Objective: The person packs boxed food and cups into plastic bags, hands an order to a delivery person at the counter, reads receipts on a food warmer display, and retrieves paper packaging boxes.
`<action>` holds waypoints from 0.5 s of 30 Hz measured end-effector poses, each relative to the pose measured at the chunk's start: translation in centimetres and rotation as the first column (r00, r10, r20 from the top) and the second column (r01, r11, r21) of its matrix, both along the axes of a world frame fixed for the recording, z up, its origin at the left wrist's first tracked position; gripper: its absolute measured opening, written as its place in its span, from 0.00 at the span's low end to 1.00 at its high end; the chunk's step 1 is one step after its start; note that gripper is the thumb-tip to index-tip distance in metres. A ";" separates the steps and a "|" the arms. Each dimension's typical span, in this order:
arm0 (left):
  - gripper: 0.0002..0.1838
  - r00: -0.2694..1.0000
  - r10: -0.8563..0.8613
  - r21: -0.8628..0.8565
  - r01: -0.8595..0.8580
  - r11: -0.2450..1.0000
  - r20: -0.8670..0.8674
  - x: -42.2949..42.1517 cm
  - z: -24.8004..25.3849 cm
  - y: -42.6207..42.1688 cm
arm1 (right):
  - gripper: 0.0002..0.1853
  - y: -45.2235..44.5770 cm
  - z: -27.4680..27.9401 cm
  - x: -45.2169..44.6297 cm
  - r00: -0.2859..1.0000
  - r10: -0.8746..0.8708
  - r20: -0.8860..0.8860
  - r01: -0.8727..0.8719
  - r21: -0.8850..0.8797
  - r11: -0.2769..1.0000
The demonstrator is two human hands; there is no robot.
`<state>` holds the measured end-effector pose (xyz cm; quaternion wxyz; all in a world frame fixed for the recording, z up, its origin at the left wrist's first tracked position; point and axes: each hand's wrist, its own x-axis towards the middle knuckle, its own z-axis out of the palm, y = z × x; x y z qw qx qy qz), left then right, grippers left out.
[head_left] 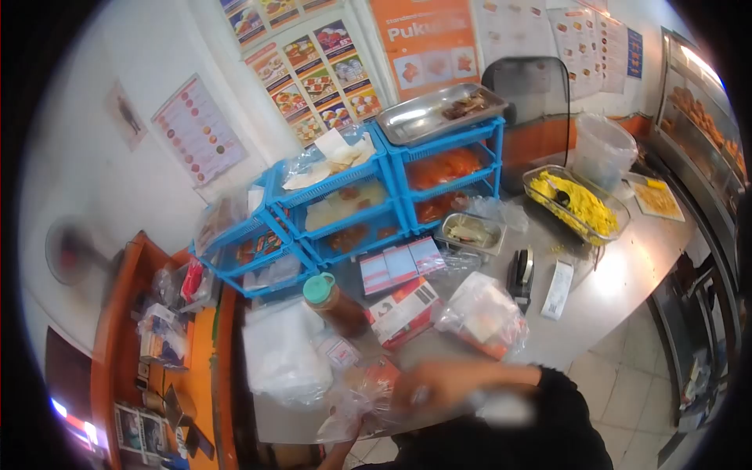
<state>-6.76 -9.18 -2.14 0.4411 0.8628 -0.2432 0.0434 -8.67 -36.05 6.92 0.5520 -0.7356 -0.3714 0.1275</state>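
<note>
1. A clear bag (349, 410) is sitting at the near edge of the counter (607, 278), left of the middle, between the person's two hands.
2. The bag is looking thin, crinkled and shiny; its film is bunching in loose folds, and a reddish patch is showing toward its far right side.
3. The left hand (341, 451) is coming in from the near edge, its grip clamping on the bag's near part; much of this hand is lying out of view.
4. The right hand (423, 387) is reaching in from the right over the bag's right side, blurring heavily; I cannot tell whether its grip is apart or together.
5. A black sleeve (568, 415) is covering the right forearm up to the wrist.
6. White bags (283, 356) are lying in a pile just left of the bag, with a bottle (341, 310) leaning on their far right side, its lid showing pale green.
7. A red box (403, 315) is lying beyond the right hand, and a clear packet (486, 317) is resting right of the box.
8. Farther right, a paper slip (557, 290) is lying flat; beyond it, a glass dish (615, 227) is holding yellow food.
9. Blue racks (399, 192) are standing along the far side, carrying trays of food.
</note>
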 end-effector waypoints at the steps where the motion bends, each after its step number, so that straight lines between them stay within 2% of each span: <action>1: 0.09 0.999 0.033 -0.028 -0.033 0.999 -0.004 -0.1 -0.3 -0.7 | 0.12 -2.8 0.7 1.9 0.908 -0.366 0.202 0.397 -0.139 0.907; 2: 0.09 0.998 0.060 -0.049 -0.060 0.997 -0.007 -0.3 -0.5 -1.3 | 0.12 -6.4 -1.1 5.4 0.746 -0.610 0.267 0.658 -0.160 0.735; 3: 0.09 0.997 0.076 -0.058 -0.077 0.995 -0.010 -0.3 -0.5 -1.7 | 0.13 -10.3 -2.3 9.1 0.499 -0.686 0.530 0.849 -0.138 0.510; 4: 0.09 0.995 0.097 -0.062 -0.098 0.993 -0.025 -0.5 -0.5 -1.8 | 0.10 -14.2 -5.8 13.3 0.342 -0.737 0.583 0.939 -0.183 0.292; 5: 0.09 0.993 0.111 -0.055 -0.113 0.992 -0.032 -0.6 -0.4 -1.8 | 0.09 -17.1 -7.5 15.8 0.272 -0.776 0.570 0.962 -0.154 0.224; 7: 0.09 0.990 0.132 -0.038 -0.134 0.990 -0.048 -0.8 -0.1 -1.7 | 0.07 -20.4 -10.3 19.5 0.309 -0.768 0.562 0.916 -0.392 0.082; 8: 0.09 0.988 0.146 -0.027 -0.147 0.989 -0.056 -0.8 0.0 -1.7 | 0.07 -21.4 -11.1 21.1 0.305 -0.766 0.566 0.921 -0.379 0.087; 10: 0.09 0.982 0.167 -0.005 -0.168 0.986 -0.084 -0.7 0.2 -1.8 | 0.07 -22.2 -13.1 23.2 0.392 -0.707 0.589 0.796 -0.602 -0.059; 13: 0.10 0.970 0.209 0.016 -0.209 0.978 -0.124 -0.1 0.3 -2.4 | 0.07 -22.7 -15.1 25.0 0.449 -0.616 0.647 0.761 -0.638 -0.116; 15: 0.10 0.965 0.228 0.020 -0.227 0.974 -0.132 0.4 0.0 -2.9 | 0.06 -22.7 -15.6 25.5 0.393 -0.649 0.652 0.805 -0.585 -0.100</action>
